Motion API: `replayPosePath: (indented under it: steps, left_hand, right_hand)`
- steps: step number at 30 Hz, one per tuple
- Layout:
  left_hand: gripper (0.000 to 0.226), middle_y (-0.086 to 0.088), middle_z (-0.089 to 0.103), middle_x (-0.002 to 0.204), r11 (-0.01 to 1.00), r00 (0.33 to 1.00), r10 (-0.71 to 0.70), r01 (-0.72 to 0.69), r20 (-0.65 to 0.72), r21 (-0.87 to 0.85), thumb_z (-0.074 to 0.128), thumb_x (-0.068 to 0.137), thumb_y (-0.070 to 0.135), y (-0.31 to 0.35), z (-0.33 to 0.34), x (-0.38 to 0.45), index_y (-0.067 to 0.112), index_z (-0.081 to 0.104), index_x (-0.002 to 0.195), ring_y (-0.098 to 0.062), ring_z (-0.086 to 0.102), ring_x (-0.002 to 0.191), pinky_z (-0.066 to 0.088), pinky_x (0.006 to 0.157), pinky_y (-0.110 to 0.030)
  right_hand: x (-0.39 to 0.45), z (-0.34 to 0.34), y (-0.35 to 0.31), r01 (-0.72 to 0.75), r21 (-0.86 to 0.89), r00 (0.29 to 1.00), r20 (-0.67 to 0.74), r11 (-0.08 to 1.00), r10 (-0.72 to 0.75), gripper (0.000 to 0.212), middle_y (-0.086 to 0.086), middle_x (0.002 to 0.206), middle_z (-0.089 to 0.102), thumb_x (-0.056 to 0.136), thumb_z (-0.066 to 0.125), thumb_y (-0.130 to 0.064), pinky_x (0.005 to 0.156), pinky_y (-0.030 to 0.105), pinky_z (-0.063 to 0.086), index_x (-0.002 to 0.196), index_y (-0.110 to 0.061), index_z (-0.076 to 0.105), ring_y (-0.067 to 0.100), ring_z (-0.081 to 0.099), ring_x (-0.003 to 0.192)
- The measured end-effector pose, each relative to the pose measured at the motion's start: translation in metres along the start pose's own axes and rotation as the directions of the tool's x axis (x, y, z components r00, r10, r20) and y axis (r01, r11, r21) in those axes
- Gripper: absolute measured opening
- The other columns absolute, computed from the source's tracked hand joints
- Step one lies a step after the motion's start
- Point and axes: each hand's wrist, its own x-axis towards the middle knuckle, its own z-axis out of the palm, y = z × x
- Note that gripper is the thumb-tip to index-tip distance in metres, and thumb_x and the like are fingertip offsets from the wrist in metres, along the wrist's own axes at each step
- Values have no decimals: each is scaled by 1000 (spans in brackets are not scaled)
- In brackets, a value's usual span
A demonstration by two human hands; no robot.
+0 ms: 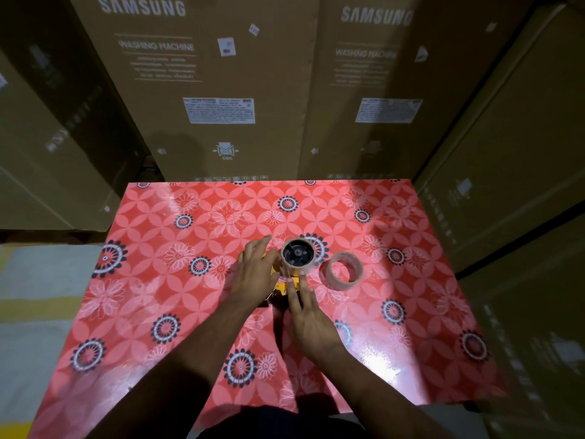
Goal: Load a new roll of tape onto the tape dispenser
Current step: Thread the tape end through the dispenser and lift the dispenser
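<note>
A yellow tape dispenser lies on its side in the middle of the red flowered table. A roll of clear tape sits around its black hub. My left hand rests against the dispenser's left side, fingers spread and pointing away from me. My right hand comes from below, its fingertips touching the roll's near edge and the yellow frame. A second clear tape roll lies flat on the table just right of the dispenser, untouched. Most of the dispenser's body and handle is hidden under my hands.
Tall brown cardboard boxes stand right behind the table, and more boxes close in on the right and left. Grey floor with a yellow stripe shows to the left of the table.
</note>
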Motion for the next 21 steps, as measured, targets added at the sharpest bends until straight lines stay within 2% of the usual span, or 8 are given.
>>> replayPosePath:
  steps: [1,2,4,8,11,14,18,21]
  left_hand:
    - [25,0,20,166,1000,1000,-6,5,18,8,73,88,29,0,0,-1,29,66,112,-27,18,148,32,115,-50]
    - [25,0,15,167,1000,999,-6,4,47,23,73,89,30,-1,1,-2,34,67,113,-27,16,148,31,114,-51]
    - [28,0,8,169,999,996,2,-6,85,39,73,89,29,-2,2,-4,39,66,114,-29,12,149,30,114,-52]
    - [30,-1,7,168,997,996,-15,9,90,73,73,88,33,1,2,-4,39,63,115,-31,12,149,28,115,-53]
    - [22,-5,21,163,992,997,4,-13,72,123,67,91,41,2,1,2,30,69,110,-27,13,144,27,114,-47]
    - [16,-3,32,158,988,995,54,-65,80,141,64,92,37,-4,6,4,28,73,103,-23,13,139,25,111,-41]
    - [17,-3,14,167,988,994,41,-55,98,144,69,89,46,-10,9,2,41,73,105,-29,11,146,19,115,-48]
    - [14,2,17,166,987,993,69,-83,98,141,69,88,44,-12,10,1,34,77,86,-29,16,144,32,112,-54]
  right_hand:
    - [1,1,1,14,-32,1000,-18,999,-15,60,24,166,8,95,38,-5,95,42,53,155,-1,30,39,52,135]
    - [0,3,1,1,-38,1000,16,999,-1,66,23,167,-4,96,40,-5,82,41,57,159,-5,21,39,60,123]
    - [-2,5,2,-7,-40,996,93,999,11,78,13,166,-24,99,42,-10,66,42,53,161,-23,-2,39,64,108]
    - [-2,5,-1,1,-93,993,118,996,10,85,8,167,-26,98,43,-7,58,39,42,160,-26,-11,39,60,104]
    - [-1,8,-6,-45,-144,994,89,989,58,94,14,169,-7,88,60,-10,48,35,39,161,-23,3,39,66,89]
    - [0,11,-6,-59,-176,993,89,983,76,103,21,159,37,62,83,-17,35,24,24,153,-16,35,30,62,46]
    - [2,6,-10,-10,-200,993,113,980,33,102,20,157,40,59,84,-19,38,23,23,152,-15,42,27,61,42]
    - [3,6,-8,-2,-204,998,65,979,15,110,21,148,52,37,93,-15,34,20,21,140,-14,56,24,53,32]
